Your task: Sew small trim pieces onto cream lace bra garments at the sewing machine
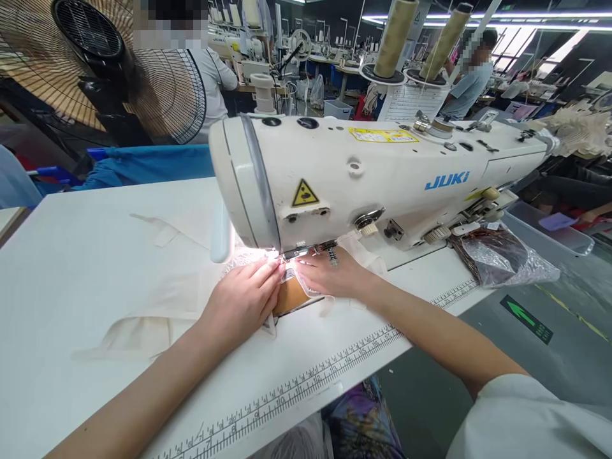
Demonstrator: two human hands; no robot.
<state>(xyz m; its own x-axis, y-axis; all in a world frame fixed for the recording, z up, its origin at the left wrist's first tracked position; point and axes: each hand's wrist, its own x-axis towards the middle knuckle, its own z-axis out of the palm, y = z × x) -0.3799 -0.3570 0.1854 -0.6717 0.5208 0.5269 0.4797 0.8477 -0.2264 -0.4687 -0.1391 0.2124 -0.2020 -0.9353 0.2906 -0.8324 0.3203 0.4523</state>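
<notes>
A white JUKI sewing machine spans the table, its lit needle area just above my fingertips. Pale cream fabric with a lacy edge runs under the presser foot and spreads out to the left. My left hand lies left of the needle, fingers bent together and gripping the fabric. From the other side, my right hand pinches the fabric's edge close to the presser foot, its fingers partly hidden under the machine head. Between the hands shows a tan plate.
A printed ruler runs along the front edge of the white table. At right lies a plastic bag of dark material. Thread cones stand behind the machine. A large fan and a person are beyond the table.
</notes>
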